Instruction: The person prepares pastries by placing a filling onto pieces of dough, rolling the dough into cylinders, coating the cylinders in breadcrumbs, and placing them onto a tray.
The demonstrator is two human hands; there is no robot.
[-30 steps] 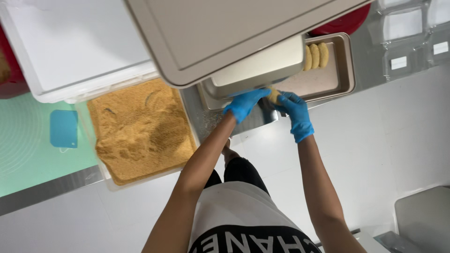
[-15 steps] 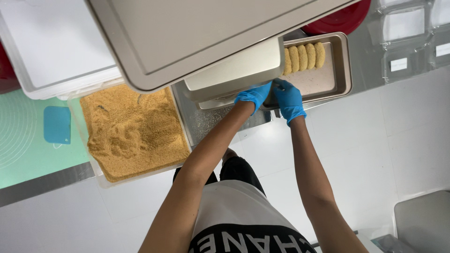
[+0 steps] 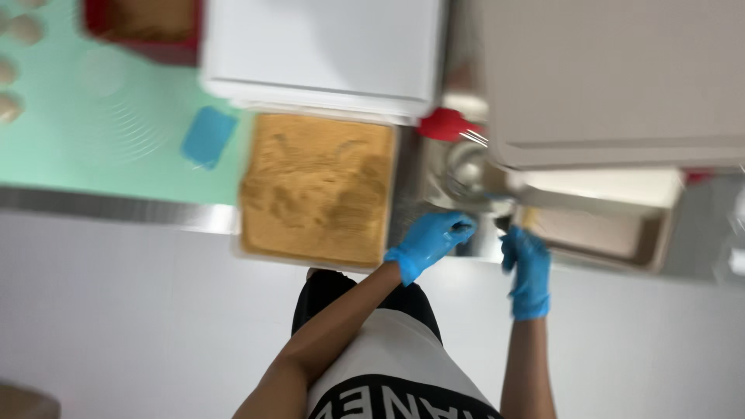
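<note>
Both gloved hands' fingers (image 3: 458, 227) hover just beside the crumb tray (image 3: 317, 190), empty.

Crumb tray (image 3: 314, 190) lies between mat (image 3: 101, 140) and metal pan (image 3: 597, 233).

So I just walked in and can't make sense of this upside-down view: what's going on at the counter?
A person in blue gloves works at a steel counter. The left hand and right hand hover close together between a tray of golden crumbs and a metal tray under a large board. The picture is blurred, so I cannot tell whether either hand holds anything. A blue scraper lies on the green mat beside the crumbs.
</note>
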